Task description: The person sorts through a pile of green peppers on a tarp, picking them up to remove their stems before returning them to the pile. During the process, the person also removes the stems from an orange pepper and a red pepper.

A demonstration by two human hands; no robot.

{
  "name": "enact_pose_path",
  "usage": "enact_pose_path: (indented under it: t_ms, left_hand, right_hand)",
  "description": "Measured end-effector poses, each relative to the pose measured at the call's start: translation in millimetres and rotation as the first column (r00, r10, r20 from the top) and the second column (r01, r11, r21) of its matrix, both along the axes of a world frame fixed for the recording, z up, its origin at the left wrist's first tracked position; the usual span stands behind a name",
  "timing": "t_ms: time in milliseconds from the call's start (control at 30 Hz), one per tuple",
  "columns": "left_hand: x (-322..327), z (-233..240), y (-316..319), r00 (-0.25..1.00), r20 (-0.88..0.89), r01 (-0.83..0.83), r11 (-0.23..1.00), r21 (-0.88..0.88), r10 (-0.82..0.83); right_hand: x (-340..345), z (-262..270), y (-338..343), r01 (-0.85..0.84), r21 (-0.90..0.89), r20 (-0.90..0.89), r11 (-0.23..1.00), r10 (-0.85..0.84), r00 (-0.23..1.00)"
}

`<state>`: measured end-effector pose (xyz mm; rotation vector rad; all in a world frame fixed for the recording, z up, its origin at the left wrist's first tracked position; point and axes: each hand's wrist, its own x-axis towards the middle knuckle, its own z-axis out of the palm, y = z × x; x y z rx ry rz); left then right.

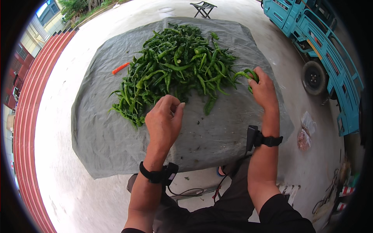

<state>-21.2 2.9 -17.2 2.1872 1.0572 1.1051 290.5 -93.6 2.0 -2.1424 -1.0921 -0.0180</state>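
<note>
A heap of long green chili peppers (174, 64) lies on a grey tarp (116, 151) in front of me. My right hand (263, 87), at the heap's right side, grips a few curved green peppers (243, 74) between thumb and fingers. My left hand (164, 116) hovers at the heap's near edge with its fingers curled and the thumb close to them. Whether anything is pinched in it is hidden. A single broad pepper (209, 105) rests at the near edge of the heap, between my hands. Left of the pile lies a slim orange-red object (121, 68).
A turquoise cargo vehicle (329, 43) stands on the right, near a clear plastic bag (305, 131) on the concrete. A folding stool (203, 8) is beyond the tarp. Red steps (35, 96) run along the left. Cables (186, 193) hang from my wrist-strapped devices.
</note>
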Motion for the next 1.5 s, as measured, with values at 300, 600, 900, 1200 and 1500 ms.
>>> enact_pose_path:
  t_ms: [300, 600, 900, 1200, 1500]
  left_hand:
    - [-0.9, 1.9, 0.1, 0.999, 0.03, -0.01, 1.0, -0.026, 0.011]
    - [2.6, 0.8, 1.3, 0.868, 0.489, 0.303, 0.875, -0.376, -0.09]
    - [-1.1, 4.7, 6.7, 0.68, 0.685, 0.52, 0.831, -0.198, -0.262]
    - [-10.5, 6.8, 12.3, 0.772, 0.626, 0.373, 0.878, -0.3, -0.114]
    - [-14.9, -0.6, 19.9, 0.791, 0.603, 0.429, 0.795, -0.428, -0.102]
  right_hand:
    - [-24.3, 43.5, -13.3, -0.003, 0.131, -0.057, 0.991, 0.01, 0.998]
    - [-71.5, 51.0, 4.4, -0.307, 0.368, -0.548, 0.878, 0.471, 0.691]
    - [-118.1, 29.0, 28.7, -0.555, 0.424, -0.74, 0.715, 0.627, 0.242]
    - [-134.7, 12.6, 40.3, -0.526, 0.452, -0.836, 0.721, 0.548, 0.032]
    - [-142.6, 2.5, 45.0, -0.372, 0.44, -0.878, 0.817, 0.479, 0.014]
